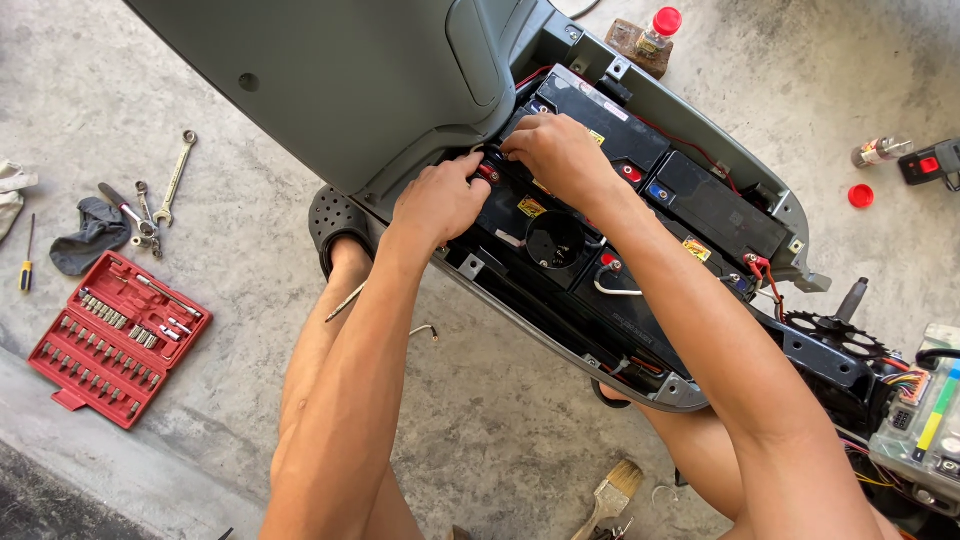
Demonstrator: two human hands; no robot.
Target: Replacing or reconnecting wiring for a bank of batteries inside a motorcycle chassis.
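Both hands [505, 170] pinch a red battery terminal [489, 172] together, grey seat panel [330, 80] overhanging, socket set [115, 335] aside.

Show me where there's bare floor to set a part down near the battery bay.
Bare concrete lies between the red socket set and the left forearm, and beyond the bay toward the red cap. It is crowded around the wrenches and inside the battery bay, where both hands work.

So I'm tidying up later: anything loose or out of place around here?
Yes. A red cap lies on the concrete apart from its small bottle, which lies on its side. Wrenches sit scattered outside the open red tool case.
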